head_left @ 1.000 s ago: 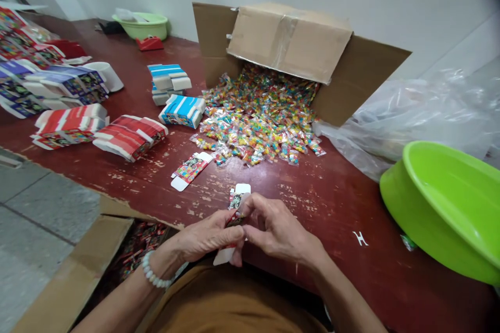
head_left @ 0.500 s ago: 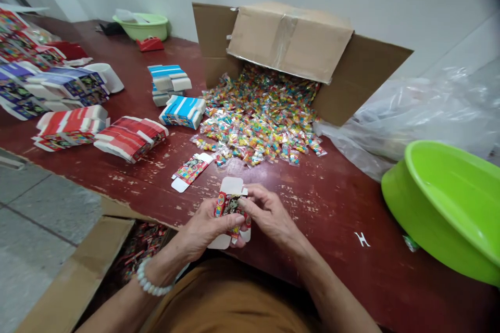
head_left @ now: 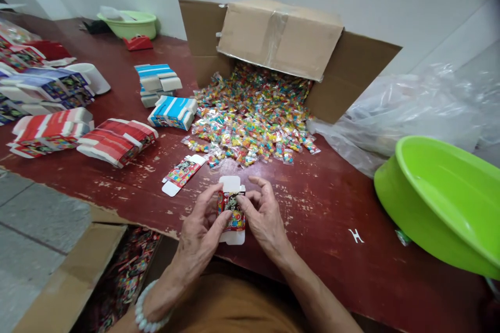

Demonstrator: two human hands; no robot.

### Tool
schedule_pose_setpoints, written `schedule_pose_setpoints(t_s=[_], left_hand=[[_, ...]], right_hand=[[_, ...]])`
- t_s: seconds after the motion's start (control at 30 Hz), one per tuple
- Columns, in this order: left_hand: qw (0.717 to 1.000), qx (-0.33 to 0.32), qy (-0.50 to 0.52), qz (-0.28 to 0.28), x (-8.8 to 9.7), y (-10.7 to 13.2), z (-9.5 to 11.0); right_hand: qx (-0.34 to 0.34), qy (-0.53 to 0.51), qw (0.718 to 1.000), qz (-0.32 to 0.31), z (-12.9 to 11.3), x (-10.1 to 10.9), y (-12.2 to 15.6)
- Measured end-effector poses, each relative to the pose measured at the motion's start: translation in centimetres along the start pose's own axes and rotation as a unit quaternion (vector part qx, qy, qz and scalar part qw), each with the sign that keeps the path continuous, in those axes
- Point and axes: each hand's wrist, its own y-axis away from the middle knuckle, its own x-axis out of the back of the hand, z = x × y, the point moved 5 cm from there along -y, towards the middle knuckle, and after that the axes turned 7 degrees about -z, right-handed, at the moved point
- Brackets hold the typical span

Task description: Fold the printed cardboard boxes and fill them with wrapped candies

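A small printed red carton [head_left: 232, 212] with white end flaps is pinched between both hands just above the near edge of the dark red table [head_left: 320, 203]. My left hand [head_left: 199, 234] grips its left side with thumb and fingers; my right hand [head_left: 263, 213] grips its right side, upper fingers lifted. The carton is opened up into a box shape, its top flap standing up. Another flat carton [head_left: 182, 173] lies on the table just beyond my left hand. A heap of small candy packets [head_left: 250, 119] spills from a tipped cardboard box [head_left: 281, 41].
Stacks of flat red cartons [head_left: 113, 140], blue-striped cartons [head_left: 172, 112] and purple cartons [head_left: 42, 88] lie at the left. A bright green basin [head_left: 449, 203] stands at the right beside clear plastic sheeting [head_left: 410, 114]. An open floor box [head_left: 117, 270] holds finished cartons. A pale green bowl [head_left: 127, 23] sits far back.
The flat carton has been opened up into a box shape between my hands, and both hands shifted slightly left and forward. The camera has panned a little to the right.
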Motion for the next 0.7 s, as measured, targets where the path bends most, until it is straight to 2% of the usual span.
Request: schedule_pose_setpoints(t_s=[0.1,0.2,0.33,0.43,0.53,0.6,0.7], left_hand=[[1.000,0.016,0.004,-0.001,0.0,-0.3,0.3],[0.998,0.056,0.036,-0.024,0.2,-0.7,0.0],[0.993,0.093,0.059,-0.036,0.5,-1.1,-0.8],[0.995,0.081,0.049,-0.039,0.4,-1.2,-0.9],[0.998,0.048,0.011,-0.030,0.4,-1.4,-0.7],[0.999,0.039,0.015,-0.016,0.5,-1.5,-0.6],[0.994,0.056,0.091,0.010,0.7,-1.5,-0.6]], right_hand=[[0.020,-0.050,0.998,0.008,0.3,-0.4,0.2],[0.038,-0.037,0.999,-0.010,0.0,-0.2,-0.2],[0.008,-0.026,0.998,-0.057,-0.4,0.6,-1.1],[-0.047,-0.100,0.991,-0.073,-0.1,0.9,-1.8],[-0.065,-0.150,0.983,-0.078,0.2,0.9,-2.1],[-0.053,-0.133,0.985,-0.097,0.2,0.7,-2.2],[0.005,-0.072,0.993,-0.095,0.1,0.7,-2.1]])
